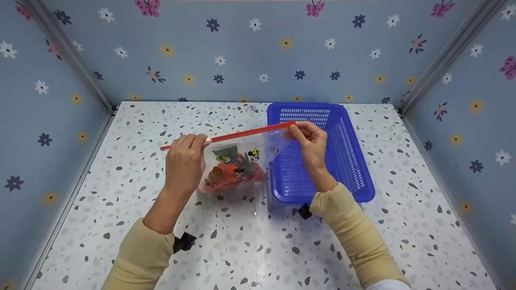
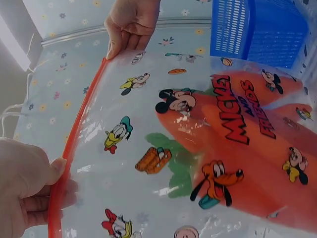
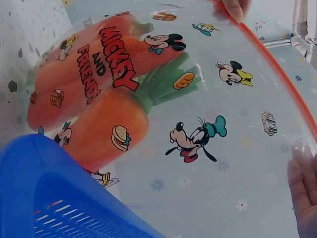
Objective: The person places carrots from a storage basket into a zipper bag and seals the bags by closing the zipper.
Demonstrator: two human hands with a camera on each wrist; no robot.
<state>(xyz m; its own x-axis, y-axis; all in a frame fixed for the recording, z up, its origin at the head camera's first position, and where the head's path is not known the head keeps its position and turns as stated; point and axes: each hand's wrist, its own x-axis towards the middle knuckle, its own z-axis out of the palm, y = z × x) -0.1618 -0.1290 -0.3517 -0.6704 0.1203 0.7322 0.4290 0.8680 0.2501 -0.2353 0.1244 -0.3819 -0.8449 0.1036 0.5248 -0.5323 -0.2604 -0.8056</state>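
A clear zip bag (image 2: pixel 114 171) printed with cartoon characters hangs between both hands, its red zip strip (image 1: pixel 250 132) stretched across the top. Inside the bag lie orange-red carrots (image 3: pixel 111 121) with green tops. My left hand (image 1: pixel 183 163) pinches the strip towards its left end, which sticks out past the fingers. Close to those fingertips shows a small white tip (image 1: pixel 207 141) on the strip. At the strip's right end, my right hand (image 1: pixel 312 143) pinches the corner between thumb and fingers, over the blue basket (image 1: pixel 363 173).
The blue plastic basket with slotted walls stands on the speckled white table (image 1: pixel 133 121), to the right of the carrots. Flower-patterned walls (image 1: pixel 242 52) enclose the table at the back and both sides. A black wrist mount (image 1: pixel 185 241) juts from the left sleeve.
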